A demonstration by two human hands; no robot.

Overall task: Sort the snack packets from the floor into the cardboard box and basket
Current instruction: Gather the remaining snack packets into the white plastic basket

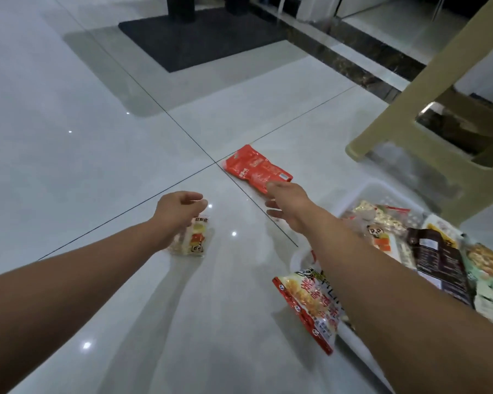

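A: Start big. What carries everything?

B: A glossy pale tiled floor (97,137) with dark grout lines crossing near the middle, and ceiling lights mirrored in it. A dark mat (199,41) lies at the far edge, and a beige plastic stool (427,115) stands at the right.

A: And the containers?

B: A white basket (382,191) sits at the right edge, already holding several packets. One red-and-yellow packet (310,305) hangs over its near rim. I can't see a cardboard box.

A: What's left on the floor?

B: Two packets. A red packet (254,169) lies just past the grout crossing, and a small pale packet (192,237) lies nearer, to its left.

A: The hands?

B: The right hand (288,206) reaches for the red packet's near corner with fingers loosely spread, touching or almost touching it; I can't tell if it has a grip. The left hand (180,209) hovers over the small packet, fingers curled narrow, holding nothing that I can see.

A: What could go wrong?

B: I'd judge the slick tile the main risk. A flat foil packet may slide away under a fingertip rather than lift. Pinching only a corner could let it swing and drop. Carrying it back, the right arm could nudge the overhanging packet off the rim. The small one could also land in the wrong container.
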